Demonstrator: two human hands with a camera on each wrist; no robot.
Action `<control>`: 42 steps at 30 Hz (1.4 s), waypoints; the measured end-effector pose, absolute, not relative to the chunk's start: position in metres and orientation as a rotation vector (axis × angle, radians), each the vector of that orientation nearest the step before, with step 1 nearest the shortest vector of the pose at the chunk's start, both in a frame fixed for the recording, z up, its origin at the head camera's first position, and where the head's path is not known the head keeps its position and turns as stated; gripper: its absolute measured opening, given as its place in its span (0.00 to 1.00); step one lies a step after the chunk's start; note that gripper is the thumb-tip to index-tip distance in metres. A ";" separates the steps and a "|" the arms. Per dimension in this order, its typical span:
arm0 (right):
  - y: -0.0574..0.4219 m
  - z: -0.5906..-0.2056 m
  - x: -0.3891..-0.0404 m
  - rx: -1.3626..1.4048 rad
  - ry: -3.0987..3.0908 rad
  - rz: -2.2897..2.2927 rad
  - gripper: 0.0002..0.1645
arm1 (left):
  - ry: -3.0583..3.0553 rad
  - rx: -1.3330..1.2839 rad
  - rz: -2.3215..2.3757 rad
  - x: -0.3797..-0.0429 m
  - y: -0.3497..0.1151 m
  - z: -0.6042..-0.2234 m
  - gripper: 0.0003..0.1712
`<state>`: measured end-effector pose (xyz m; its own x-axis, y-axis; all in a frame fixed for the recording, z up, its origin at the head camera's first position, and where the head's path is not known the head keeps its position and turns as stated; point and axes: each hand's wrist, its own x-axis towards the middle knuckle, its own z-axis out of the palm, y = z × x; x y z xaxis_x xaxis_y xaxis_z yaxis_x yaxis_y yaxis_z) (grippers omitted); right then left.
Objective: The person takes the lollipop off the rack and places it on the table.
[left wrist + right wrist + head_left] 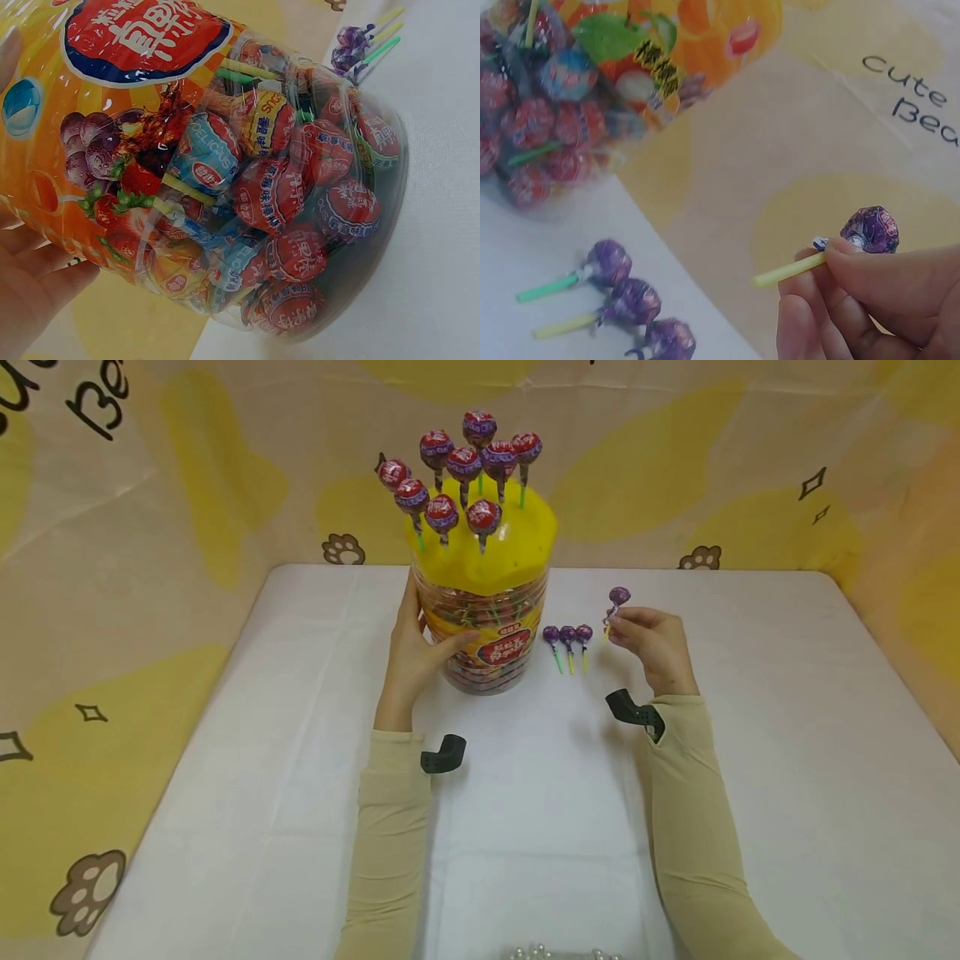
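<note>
A clear plastic jar [480,672] full of wrapped lollipops stands at the back of the table, under a yellow lid [517,547]. Several red-and-purple lollipops [483,516] stick up from that lid. My left hand [420,652] grips the jar's left side, thumb across the orange label and fingers behind. Between thumb and fingers, my right hand [652,643] pinches a purple-wrapped lollipop [871,229] near the top of its yellow stick, candy upward in the head view. Three more purple lollipops [567,633] lie side by side on the table, between the jar and the right hand.
The white-covered table [300,827] ends at a patterned yellow cloth backdrop [637,468]. Dark wrist mounts [444,755] sit at both cuffs. Something with pearl-like beads [562,953] shows at the near edge.
</note>
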<state>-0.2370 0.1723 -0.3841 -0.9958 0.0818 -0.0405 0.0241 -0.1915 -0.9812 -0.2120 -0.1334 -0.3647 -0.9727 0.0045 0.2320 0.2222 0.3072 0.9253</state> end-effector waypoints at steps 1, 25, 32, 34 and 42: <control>0.173 -0.386 -0.238 -0.147 -1.987 2.392 0.07 | -2.384 -0.208 -1.733 -0.212 -0.133 -0.365 0.58; 0.185 -0.424 -0.248 -0.331 -2.334 2.338 0.03 | -2.380 -0.220 -1.723 -0.213 -0.133 -0.366 0.58; 0.185 -0.429 -0.251 -0.334 -2.395 2.310 0.08 | -2.387 -0.207 -1.720 -0.213 -0.133 -0.366 0.58; 0.185 -0.430 -0.251 -0.333 -2.393 2.311 0.06 | -2.387 -0.204 -1.724 -0.212 -0.133 -0.365 0.58; 0.183 -0.432 -0.251 -0.327 -2.391 2.276 0.05 | -2.385 -0.203 -1.734 -0.211 -0.133 -0.364 0.58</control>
<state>-0.2511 0.1833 -0.4318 -0.9653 0.0214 -0.2602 0.2609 0.0464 -0.9642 -0.2113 -0.1331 -0.3642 -0.9734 0.0013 0.2291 0.2183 0.3084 0.9259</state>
